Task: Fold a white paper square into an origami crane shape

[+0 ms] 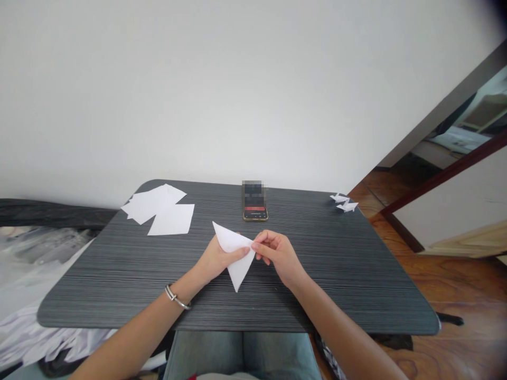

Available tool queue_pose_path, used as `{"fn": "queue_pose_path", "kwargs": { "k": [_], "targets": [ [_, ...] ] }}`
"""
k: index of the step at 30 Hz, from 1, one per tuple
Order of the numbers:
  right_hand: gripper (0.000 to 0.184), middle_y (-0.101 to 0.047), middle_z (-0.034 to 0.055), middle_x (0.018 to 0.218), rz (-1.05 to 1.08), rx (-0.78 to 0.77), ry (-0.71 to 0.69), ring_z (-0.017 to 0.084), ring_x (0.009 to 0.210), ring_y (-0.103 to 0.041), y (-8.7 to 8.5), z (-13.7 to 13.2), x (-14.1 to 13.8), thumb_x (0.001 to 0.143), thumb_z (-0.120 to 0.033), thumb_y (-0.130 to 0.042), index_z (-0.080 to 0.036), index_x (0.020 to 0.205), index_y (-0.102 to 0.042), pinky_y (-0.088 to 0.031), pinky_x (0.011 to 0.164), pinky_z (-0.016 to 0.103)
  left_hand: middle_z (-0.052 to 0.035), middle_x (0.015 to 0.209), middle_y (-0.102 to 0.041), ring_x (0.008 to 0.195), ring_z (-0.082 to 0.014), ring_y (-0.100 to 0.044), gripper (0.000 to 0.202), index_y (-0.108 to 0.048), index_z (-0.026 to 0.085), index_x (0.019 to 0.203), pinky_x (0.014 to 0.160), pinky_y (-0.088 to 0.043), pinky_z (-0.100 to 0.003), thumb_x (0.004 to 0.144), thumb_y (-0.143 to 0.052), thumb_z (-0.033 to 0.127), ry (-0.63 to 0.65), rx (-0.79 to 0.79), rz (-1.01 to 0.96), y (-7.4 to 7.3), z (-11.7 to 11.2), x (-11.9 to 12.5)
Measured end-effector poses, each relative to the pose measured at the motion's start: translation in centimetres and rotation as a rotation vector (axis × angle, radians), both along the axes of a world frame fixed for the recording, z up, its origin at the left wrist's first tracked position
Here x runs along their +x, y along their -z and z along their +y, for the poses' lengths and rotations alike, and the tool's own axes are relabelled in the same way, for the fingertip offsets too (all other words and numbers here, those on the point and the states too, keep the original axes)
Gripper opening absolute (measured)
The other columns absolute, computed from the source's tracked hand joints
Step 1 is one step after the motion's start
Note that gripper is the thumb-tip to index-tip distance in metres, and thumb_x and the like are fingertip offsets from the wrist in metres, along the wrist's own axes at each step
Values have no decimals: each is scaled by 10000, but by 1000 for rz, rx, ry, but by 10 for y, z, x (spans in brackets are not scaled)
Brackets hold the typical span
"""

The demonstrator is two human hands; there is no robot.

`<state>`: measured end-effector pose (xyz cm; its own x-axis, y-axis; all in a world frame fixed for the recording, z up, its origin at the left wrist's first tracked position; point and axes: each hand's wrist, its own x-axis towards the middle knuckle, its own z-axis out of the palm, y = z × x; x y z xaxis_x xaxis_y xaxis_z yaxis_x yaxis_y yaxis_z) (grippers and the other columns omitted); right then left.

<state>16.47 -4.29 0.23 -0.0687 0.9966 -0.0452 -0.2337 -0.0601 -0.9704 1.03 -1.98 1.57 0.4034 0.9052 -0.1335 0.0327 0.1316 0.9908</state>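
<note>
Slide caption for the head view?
Head view: left hand and right hand hold a paper triangle above a dark table; loose sheets, a phone and small paper folds sit beyond.

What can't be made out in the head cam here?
Head view:
- Phone: upper part pixelated.
- Folded paper triangle: middle hidden by left hand and right hand.
- Small white paper folds: too small to identify.
</note>
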Motion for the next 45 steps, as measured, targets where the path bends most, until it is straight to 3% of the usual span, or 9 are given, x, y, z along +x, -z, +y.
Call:
{"fn": "queue_pose_path", "kwargs": {
  "k": [7,11,14,19,25,30,36,45],
  "targets": [
    [156,-557,-25,500,-11,-5,6,69,435,-437,2,0,-1,610,-234,-690,-152,575,-562,-268,346,157,2,568,-582,489,-94,-468,248,-618,93,655,443,-341,-182,620,-677,332,-105,89,104,3,6,-3],
    [158,-559,-24,497,-62,-14,-5,68,435,-429,3,1,0,617,-242,-688,-152,576,-565,-271,358,162,-1,568,-569,492,-93,-459,278,-606,83,651,435,-330,-179,644,-653,357,-74,124,142,5,7,-4],
    [167,-544,-33,489,-75,-2,11,54,415,-392,2,2,2,640,-260,-675,-150,577,-567,-272,367,164,-2,587,-580,503,-94,-465,290,-612,80,677,440,-327,-175,660,-631,369,-11,123,164,4,7,-4],
    [142,-524,-40,512,-48,36,66,61,443,-410,2,2,2,659,-293,-659,-162,697,-621,-283,374,161,10,616,-589,507,-86,-455,278,-639,87,760,458,-321,-170,689,-596,352,205,114,191,-1,2,-1],
    [157,-514,-38,514,-72,56,-12,48,403,-364,2,1,1,656,-311,-662,-161,695,-637,-265,349,164,47,550,-500,466,-54,-353,217,-631,95,729,436,-265,-156,705,-571,302,405,130,252,-4,-3,1],
    [190,-490,-54,512,-51,74,-37,39,391,-353,0,-1,2,673,-293,-662,-184,828,-652,-266,342,151,50,537,-459,474,-61,-367,185,-606,97,692,429,-263,-157,689,-577,280,486,122,304,-4,-3,-1],
    [130,-482,-57,479,-37,82,-35,34,363,-357,-2,-1,4,650,-288,-681,-171,689,-639,-268,325,149,54,515,-432,459,-58,-352,209,-544,106,609,423,-268,-162,671,-583,302,544,101,307,-5,-3,-3],
    [131,-495,-42,460,-121,36,4,56,392,-387,1,4,7,633,-283,-679,-155,653,-663,-278,337,167,51,504,-387,464,-69,-336,236,-433,136,533,414,-241,-175,660,-548,299,514,166,462,-5,-1,-2]
  ]
}}
